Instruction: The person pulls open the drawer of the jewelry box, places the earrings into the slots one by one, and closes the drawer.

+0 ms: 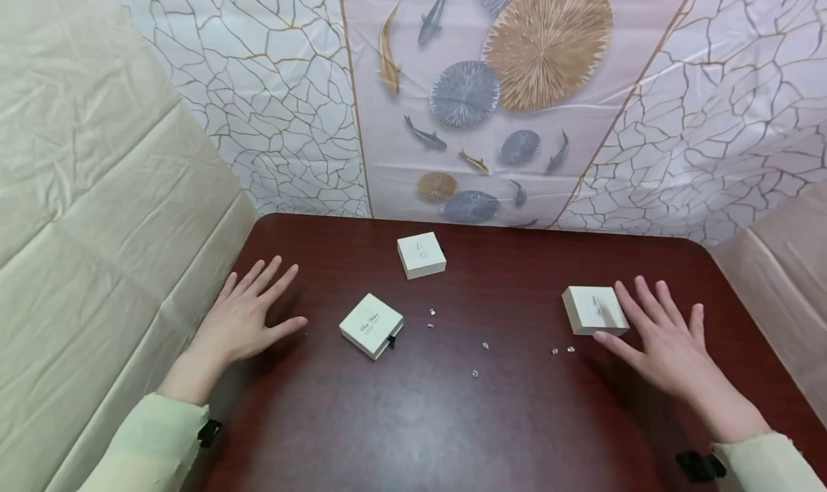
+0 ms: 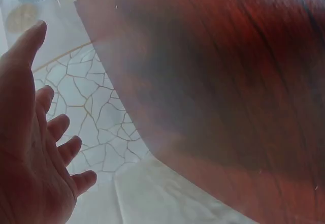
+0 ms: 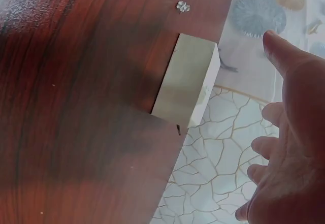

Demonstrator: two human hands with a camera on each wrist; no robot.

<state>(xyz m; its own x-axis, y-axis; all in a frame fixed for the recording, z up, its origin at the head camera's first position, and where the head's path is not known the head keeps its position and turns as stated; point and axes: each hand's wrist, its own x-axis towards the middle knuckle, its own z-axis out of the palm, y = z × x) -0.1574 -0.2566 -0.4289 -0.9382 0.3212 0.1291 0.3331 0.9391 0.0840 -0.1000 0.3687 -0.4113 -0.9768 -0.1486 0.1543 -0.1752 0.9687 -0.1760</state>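
Head view shows your left hand (image 1: 240, 325) and right hand (image 1: 672, 350) with fingers spread over the worktop (image 1: 413, 434), the right near a white box (image 1: 591, 311).

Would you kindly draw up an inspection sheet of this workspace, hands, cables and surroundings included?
Surface: glossy red-brown table.
Job's things: three white boxes, namely left box, far box and right box; several small clear pieces scattered between and near them.
Clutter: nothing seen.
Hands: left hand, fingers spread, holding nothing; right hand, fingers spread beside the right box, holding nothing.
Cables: nothing seen.
Surroundings: patterned backdrop behind; beige cloth at both sides.
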